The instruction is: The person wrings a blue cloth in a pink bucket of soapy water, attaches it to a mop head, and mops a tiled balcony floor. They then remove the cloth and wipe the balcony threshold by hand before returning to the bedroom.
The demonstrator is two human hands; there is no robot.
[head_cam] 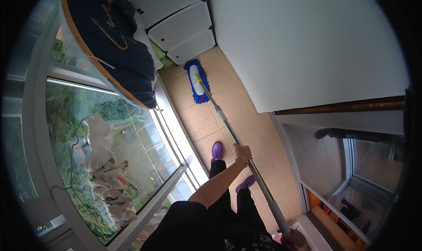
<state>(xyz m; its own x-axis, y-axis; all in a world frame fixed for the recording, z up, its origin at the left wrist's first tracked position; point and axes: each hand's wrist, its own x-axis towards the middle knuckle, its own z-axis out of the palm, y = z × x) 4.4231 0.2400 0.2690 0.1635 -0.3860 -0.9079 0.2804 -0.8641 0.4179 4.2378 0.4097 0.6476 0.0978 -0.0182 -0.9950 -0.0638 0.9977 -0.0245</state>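
A flat mop with a blue fringed pad [205, 83] and a white plate lies on the tiled floor, below a white cabinet. Its telescopic metal pole [260, 181] slants down to the lower right. Midway along the pole my left hand [243, 152] is closed around it, with a bracelet at the wrist. At the lower edge of the view, my right hand [293, 239] wraps the end of the grey grip [278, 216], partly cut off by the picture's rim.
Glazed window frames [178, 125] run along the left, with a dark blue covered object [115, 50] leaning there. White cabinet doors [184, 30] stand at the top. A white wall panel [306, 46] and glass doors [316, 152] bound the right. Purple shoes [217, 149] are on the floor.
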